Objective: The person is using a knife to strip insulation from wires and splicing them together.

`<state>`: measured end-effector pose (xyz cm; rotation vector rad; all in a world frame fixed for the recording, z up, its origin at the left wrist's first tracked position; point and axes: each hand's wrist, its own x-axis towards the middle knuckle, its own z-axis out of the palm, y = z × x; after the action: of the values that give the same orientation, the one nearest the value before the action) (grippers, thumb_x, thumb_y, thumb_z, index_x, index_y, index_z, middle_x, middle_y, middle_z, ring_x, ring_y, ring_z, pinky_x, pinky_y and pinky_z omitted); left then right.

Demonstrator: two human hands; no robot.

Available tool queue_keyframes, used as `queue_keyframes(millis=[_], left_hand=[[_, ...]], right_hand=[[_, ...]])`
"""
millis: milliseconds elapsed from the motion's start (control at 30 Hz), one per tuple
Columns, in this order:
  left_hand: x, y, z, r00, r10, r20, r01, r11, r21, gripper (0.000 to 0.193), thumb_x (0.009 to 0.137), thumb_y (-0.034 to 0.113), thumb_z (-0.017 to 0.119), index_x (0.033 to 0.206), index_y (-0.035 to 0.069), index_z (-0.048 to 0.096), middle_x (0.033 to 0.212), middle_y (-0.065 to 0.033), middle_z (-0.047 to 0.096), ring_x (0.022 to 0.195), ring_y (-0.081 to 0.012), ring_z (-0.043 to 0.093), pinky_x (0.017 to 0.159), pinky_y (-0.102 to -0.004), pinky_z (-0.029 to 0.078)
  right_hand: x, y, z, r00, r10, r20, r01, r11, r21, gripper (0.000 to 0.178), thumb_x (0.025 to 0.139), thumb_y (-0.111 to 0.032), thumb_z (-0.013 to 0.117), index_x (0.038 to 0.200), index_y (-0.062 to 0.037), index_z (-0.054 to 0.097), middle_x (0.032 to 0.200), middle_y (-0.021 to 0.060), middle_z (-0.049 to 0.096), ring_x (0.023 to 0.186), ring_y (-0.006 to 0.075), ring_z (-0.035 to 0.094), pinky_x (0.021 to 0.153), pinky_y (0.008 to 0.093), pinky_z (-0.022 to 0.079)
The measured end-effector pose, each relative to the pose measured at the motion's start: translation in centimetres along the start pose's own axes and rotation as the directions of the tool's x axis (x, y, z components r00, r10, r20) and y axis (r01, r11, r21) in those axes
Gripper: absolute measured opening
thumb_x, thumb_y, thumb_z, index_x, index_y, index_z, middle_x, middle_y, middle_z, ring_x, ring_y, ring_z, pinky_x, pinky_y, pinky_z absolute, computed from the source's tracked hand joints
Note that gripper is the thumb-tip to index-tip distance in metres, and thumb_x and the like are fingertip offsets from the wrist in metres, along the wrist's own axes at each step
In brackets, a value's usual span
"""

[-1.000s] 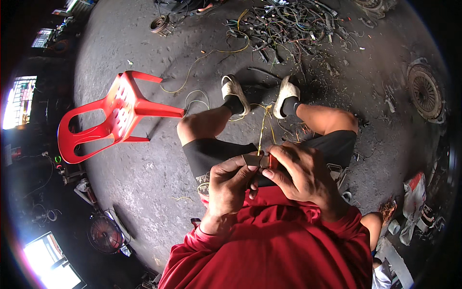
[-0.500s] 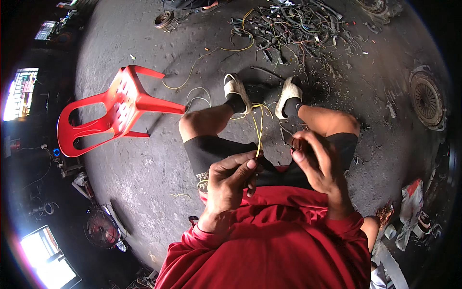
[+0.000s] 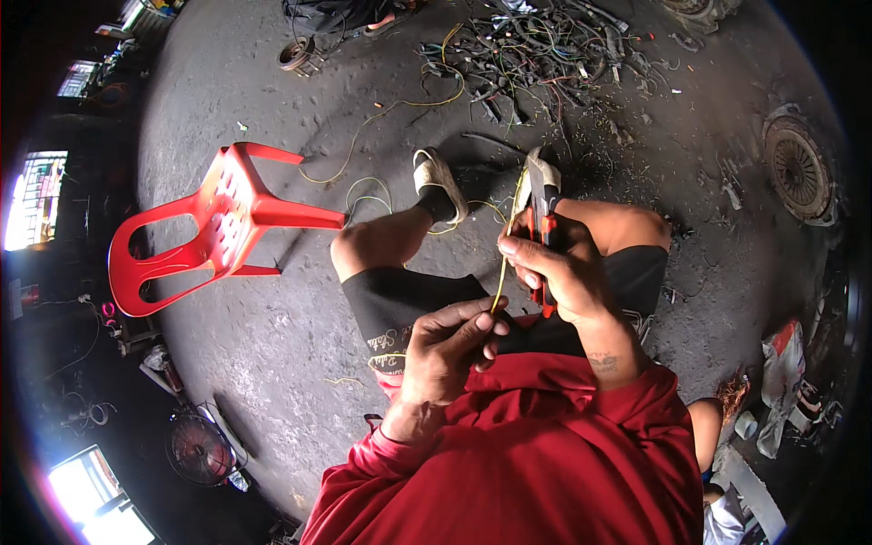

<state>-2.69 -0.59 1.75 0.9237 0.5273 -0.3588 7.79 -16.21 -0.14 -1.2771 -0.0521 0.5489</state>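
Observation:
A thin yellow wire [image 3: 502, 272] runs taut between my two hands. My left hand [image 3: 442, 354] is closed, pinching its near end between thumb and fingers above my lap. Farther forward and to the right, my right hand [image 3: 565, 268] is closed round a red-and-black handled tool [image 3: 548, 229] with a metal end pointing away from me. Its exact kind is hard to make out. The thumb and forefinger of that same hand press on the wire, which continues past them toward my right shoe [image 3: 543, 173].
A red plastic chair [image 3: 232, 218] lies tipped over at the left. A heap of cut cables [image 3: 545, 59] covers the floor ahead, with a loose yellow wire [image 3: 363, 123] trailing from it. A round metal disc [image 3: 799, 170] lies at the right. A fan [image 3: 200, 450] stands lower left.
My right hand has moved left to the wire and now presses on it, the red-and-black tool showing more clearly. The wire has straightened and points forward. My left hand keeps its pinch.

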Motion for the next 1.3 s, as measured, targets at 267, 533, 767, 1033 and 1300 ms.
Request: queue_keyframes(millis=[267,533,767,1033,1300], left_hand=[[0.9,-0.1,-0.6,0.999,0.005,-0.04,-0.011,0.985,-0.173,0.022,0.092,0.008,0.058,0.112,-0.002,0.063,0.087,-0.0088,0.066,0.065,-0.0109,0.057,0.052,-0.0231,0.043],[1.0,-0.2,-0.8,0.992,0.123,0.001,-0.122,0.989,-0.078,0.016,0.093,0.007,0.058,0.103,-0.001,0.067,0.084,-0.0058,0.064,0.07,-0.0096,0.058,0.054,-0.0222,0.046],[0.6,0.2,-0.5,0.992,0.127,0.016,-0.127,0.991,0.034,0.015,0.093,0.005,0.057,0.101,-0.002,0.067,0.081,-0.0049,0.062,0.069,-0.009,0.057,0.057,-0.0206,0.045],[0.4,0.1,-1.2,0.98,0.194,0.045,-0.196,0.979,0.061,0.016,0.09,0.004,0.061,0.102,-0.005,0.067,0.079,-0.005,0.059,0.064,-0.0092,0.055,0.056,-0.0209,0.044],[-0.9,0.5,-0.5,0.971,0.215,-0.101,-0.21,0.976,0.064,0.022,0.091,0.006,0.058,0.109,-0.005,0.065,0.077,-0.0054,0.062,0.061,-0.0111,0.052,0.054,-0.021,0.04]], right_hand=[[-1.3,-0.6,-0.2,0.987,-0.123,0.104,0.157,0.879,-0.451,0.032,0.092,-0.033,0.056,0.091,-0.001,0.058,0.081,0.0118,0.059,0.074,0.0247,0.06,0.069,0.0357,0.046],[-4.2,-0.7,0.6,0.898,-0.31,0.312,0.427,0.449,-0.785,0.022,0.086,-0.025,0.064,0.09,-0.0061,0.054,0.076,0.0104,0.056,0.062,0.0297,0.062,0.053,0.0391,0.048],[-4.1,-0.6,0.3,0.881,-0.325,0.344,0.455,0.378,-0.806,0.025,0.087,-0.03,0.062,0.091,-0.0059,0.054,0.075,0.01,0.055,0.059,0.029,0.06,0.05,0.0381,0.048],[-3.9,-0.1,0.1,0.865,-0.35,0.36,0.481,0.372,-0.794,0.028,0.087,-0.031,0.062,0.096,-0.0047,0.055,0.077,0.0106,0.056,0.062,0.0298,0.061,0.052,0.0391,0.048],[-3.5,-0.9,-3.7,0.842,-0.522,0.135,0.314,0.27,-0.91,0.027,0.09,-0.022,0.06,0.106,-0.0005,0.054,0.085,0.0159,0.059,0.074,0.0336,0.06,0.063,0.0399,0.048]])
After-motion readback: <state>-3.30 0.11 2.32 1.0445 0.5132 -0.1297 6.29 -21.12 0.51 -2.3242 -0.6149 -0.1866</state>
